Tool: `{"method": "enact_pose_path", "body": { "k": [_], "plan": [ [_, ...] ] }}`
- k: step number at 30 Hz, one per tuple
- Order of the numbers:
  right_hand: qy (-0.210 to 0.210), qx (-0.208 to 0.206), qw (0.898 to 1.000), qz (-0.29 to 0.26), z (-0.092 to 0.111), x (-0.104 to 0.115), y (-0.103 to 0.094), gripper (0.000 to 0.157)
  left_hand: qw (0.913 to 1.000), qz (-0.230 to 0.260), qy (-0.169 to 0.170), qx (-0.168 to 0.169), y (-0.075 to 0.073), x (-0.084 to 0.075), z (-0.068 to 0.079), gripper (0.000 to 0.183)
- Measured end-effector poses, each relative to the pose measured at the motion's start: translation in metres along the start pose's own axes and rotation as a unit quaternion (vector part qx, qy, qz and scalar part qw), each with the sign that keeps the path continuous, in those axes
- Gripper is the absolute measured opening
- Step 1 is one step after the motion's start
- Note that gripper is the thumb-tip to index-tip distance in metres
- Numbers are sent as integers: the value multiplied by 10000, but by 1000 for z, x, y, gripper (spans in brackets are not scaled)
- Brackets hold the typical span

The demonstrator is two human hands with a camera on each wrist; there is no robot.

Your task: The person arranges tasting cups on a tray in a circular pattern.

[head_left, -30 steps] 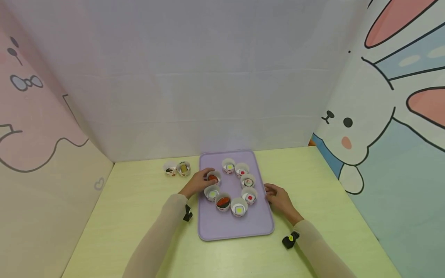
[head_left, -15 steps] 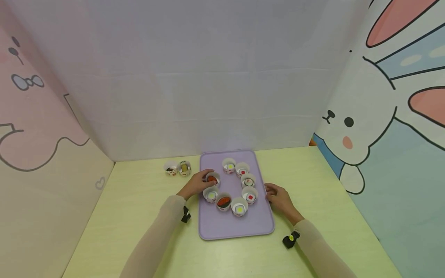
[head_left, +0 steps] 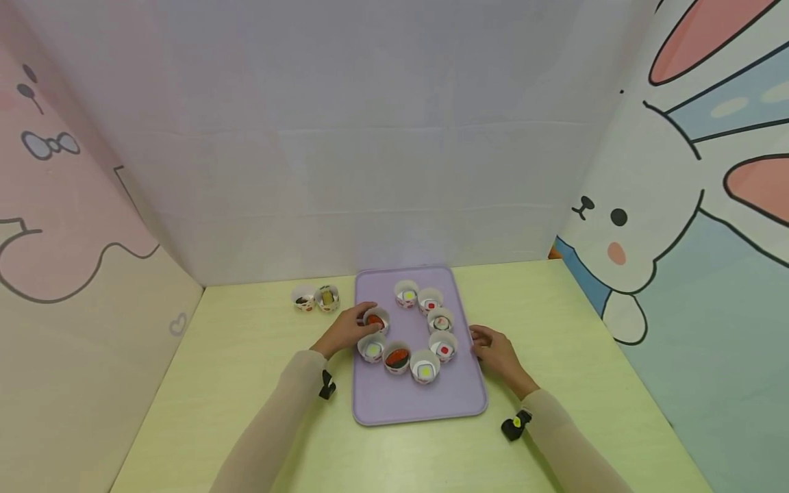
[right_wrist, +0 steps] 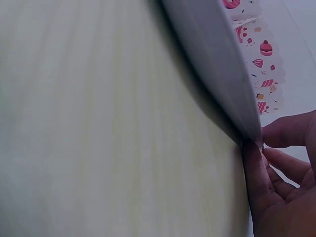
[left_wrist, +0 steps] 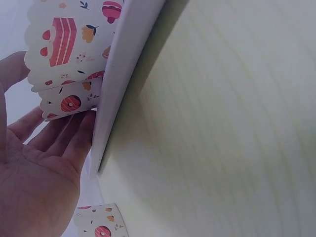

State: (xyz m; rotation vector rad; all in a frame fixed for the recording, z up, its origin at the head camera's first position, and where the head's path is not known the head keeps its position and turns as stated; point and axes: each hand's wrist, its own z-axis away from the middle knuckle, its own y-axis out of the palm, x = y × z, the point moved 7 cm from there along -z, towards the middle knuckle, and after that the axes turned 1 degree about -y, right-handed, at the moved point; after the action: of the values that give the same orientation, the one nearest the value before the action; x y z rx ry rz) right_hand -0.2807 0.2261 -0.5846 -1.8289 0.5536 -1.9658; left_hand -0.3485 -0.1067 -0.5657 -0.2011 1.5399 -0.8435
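On the lavender tray (head_left: 419,404) several white paper baking cups stand in a ring, each with a small sushi-like piece inside. My left hand (head_left: 344,330) grips a paper cup (head_left: 377,319) with an orange-red piece at the ring's left side. In the left wrist view its fingers reach behind this cup (left_wrist: 74,101), and the thumb is at the neighbouring cup's scalloped rim. That neighbouring cup (head_left: 371,349) holds a pale piece with a yellow-green centre. My right hand (head_left: 496,352) pinches the tray's right edge (right_wrist: 222,69) between thumb and fingers.
Two more paper cups, one with a dark piece (head_left: 303,298) and one with a yellow piece (head_left: 328,298), stand on the pale yellow table (head_left: 246,356) left of the tray. A plain curtain (head_left: 394,171) hangs behind, with cartoon-printed sheets at both sides.
My left hand has moved slightly left and toward me with the orange-red piece's cup. The neighbouring cup has shifted left and nearer too. My right hand stays at the tray's edge.
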Motion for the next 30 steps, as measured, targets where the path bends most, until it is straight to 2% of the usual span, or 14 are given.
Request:
{"method": "enact_pose_path", "body": {
  "k": [7,13,17,22,30],
  "plan": [
    [-11,27,10000,-48,1,0,1,45,9999,103,41,-10,-9,-4,7,63],
    [-45,5,10000,-33,1,0,0,46,9988,472,116,-94,-25,-10,15,64],
    [-15,21,10000,-68,1,1,0,46,9968,677,296,-289,-41,-15,20,61],
    [65,31,10000,-21,2,1,1,46,9937,926,326,-546,-62,-19,27,59],
    [65,53,10000,12,2,3,0,46,9901,854,344,-1063,-91,-21,37,58]
  ]
}}
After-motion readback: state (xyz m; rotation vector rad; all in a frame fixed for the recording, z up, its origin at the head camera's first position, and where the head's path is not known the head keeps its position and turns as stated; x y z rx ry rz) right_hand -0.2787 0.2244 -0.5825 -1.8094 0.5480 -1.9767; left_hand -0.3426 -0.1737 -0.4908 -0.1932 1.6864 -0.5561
